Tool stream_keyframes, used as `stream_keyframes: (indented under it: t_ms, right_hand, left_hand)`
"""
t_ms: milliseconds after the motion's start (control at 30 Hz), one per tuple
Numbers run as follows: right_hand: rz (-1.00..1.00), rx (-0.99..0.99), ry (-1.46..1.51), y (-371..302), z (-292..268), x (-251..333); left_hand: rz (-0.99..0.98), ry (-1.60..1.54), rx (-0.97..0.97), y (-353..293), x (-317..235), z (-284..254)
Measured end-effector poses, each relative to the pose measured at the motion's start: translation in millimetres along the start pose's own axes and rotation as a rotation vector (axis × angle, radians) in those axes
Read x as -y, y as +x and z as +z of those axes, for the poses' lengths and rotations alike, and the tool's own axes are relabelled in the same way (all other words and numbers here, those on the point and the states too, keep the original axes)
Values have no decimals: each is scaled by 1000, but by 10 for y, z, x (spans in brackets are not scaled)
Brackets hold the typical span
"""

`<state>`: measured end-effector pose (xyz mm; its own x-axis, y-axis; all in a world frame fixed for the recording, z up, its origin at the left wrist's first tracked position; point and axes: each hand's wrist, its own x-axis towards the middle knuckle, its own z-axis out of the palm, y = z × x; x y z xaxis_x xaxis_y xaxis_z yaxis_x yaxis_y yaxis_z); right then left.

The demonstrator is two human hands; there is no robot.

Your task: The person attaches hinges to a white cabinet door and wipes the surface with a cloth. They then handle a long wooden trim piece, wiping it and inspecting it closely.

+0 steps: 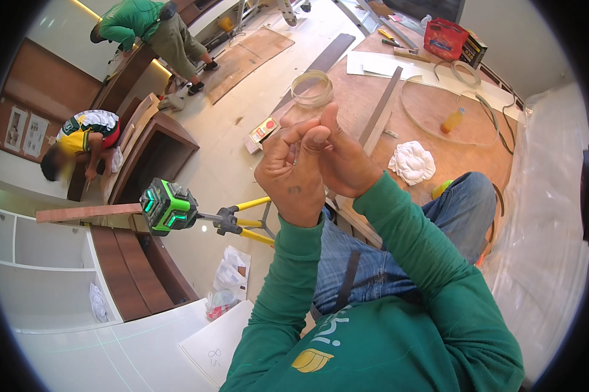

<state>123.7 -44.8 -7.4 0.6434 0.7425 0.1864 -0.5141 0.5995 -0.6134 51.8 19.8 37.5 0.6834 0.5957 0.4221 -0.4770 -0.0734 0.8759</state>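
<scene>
My left hand (290, 171) and my right hand (348, 160) are raised together over my lap, fingers curled and touching. Both thumbs point up, pressed near the fingertips. Whatever they may hold is hidden between the fingers or too small to make out. Just beyond the fingertips is a coil of clear, pale strip (312, 98). A small yellow-and-white box (264, 129) lies left of the hands. A long dark strip (381, 103) and a crumpled white cloth (412, 163) lie on the wooden board (448, 166) to the right.
A green laser level (168, 206) stands on a yellow tripod at my left. Farther right are a bottle of amber liquid (452, 120), a red bag (445, 39) and hand tools. Two people work at the upper left, by brown cabinets (157, 157). Plastic sheeting (542, 215) covers the right side.
</scene>
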Motion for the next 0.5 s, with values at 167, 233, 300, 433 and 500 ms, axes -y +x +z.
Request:
stream_keyframes:
  t_ms: [167,233,300,433,500]
  right_hand:
    - [78,94,18,-42,-32,18]
    - [114,190,18,-56,-139,-42]
    - [177,88,58,-107,-192,-25]
    - [194,65,87,-198,-382,140]
    - [167,24,27,-231,-379,326]
  left_hand:
    - [47,139,53,-8,144,-77]
    - [137,312,77,-20,215,-119]
    - [32,151,59,-12,185,-204]
    - [-89,25,-116,175,296,-732]
    - [-198,148,-140,309,501,-1243]
